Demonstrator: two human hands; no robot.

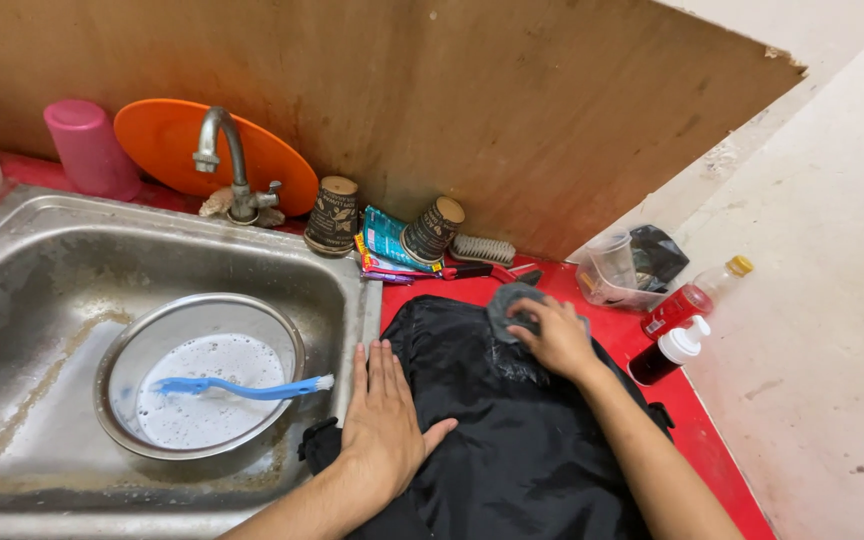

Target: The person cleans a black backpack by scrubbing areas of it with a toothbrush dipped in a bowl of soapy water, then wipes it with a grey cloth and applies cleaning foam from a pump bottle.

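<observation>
red tabletop [712,440] is carrying a soft, limp black fabric bag [512,430]; left hand [384,420] is pressing it flat, grip released, right hand [555,338] is grasping a grey scrub pad [508,305].

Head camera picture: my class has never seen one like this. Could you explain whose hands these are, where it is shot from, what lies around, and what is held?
The camera sits on a person's head and looks down, so both bare hands are the wearer's own. The left hand lies flat on a black cloth spread over a red counter. The right hand presses a grey scrub pad onto that cloth. Beside them is a steel sink holding a metal bowl of soapy water, with a blue toothbrush across it. Paper cups, sachets, a brush and bottles stand along the back and the right.
</observation>
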